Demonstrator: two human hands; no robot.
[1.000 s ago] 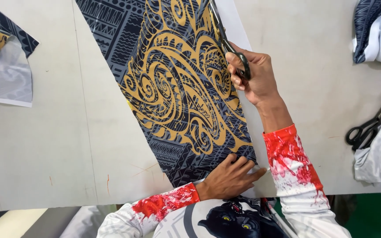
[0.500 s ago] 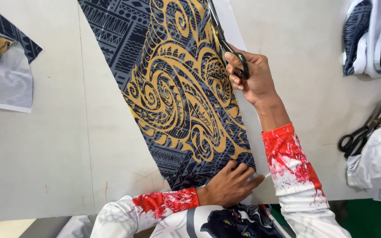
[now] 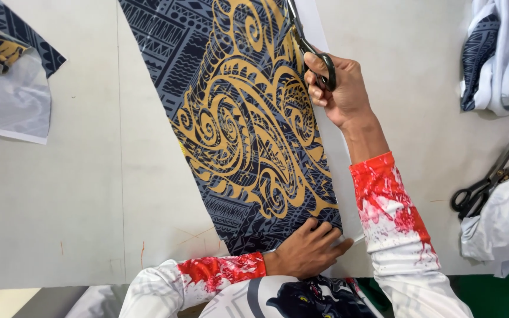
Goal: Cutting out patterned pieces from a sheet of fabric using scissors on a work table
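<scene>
Head view, the only one I have: I look straight down on a pale tabletop (image 3: 78, 194) with a long panel of dark printed cloth (image 3: 248, 129), patterned in gold swirls, lying flat across it and running away from the person. My right hand (image 3: 340, 88) is up near the far end of the cloth's right edge, its fingers (image 3: 319, 94) curled shut through the black loops of a pair of scissors (image 3: 304, 44), the blades pointing away along the border where the print meets a white strip (image 3: 325, 35). How far apart the blades stand I cannot tell; the tips run out of the frame. My left hand (image 3: 307, 250) lies flat at the near end of the cloth, fingers spread, gripping nothing, simply pressing the fabric down.

As I judge it, the risk is the cut wandering off the printed edge: the pinning hand sits well apart from the blades, so the cloth between could creep or bunch. A second pair of scissors (image 3: 487, 179) lies at the right beside a white bundle (image 3: 505, 227), and folded pieces (image 3: 13, 88) sit at the left.
</scene>
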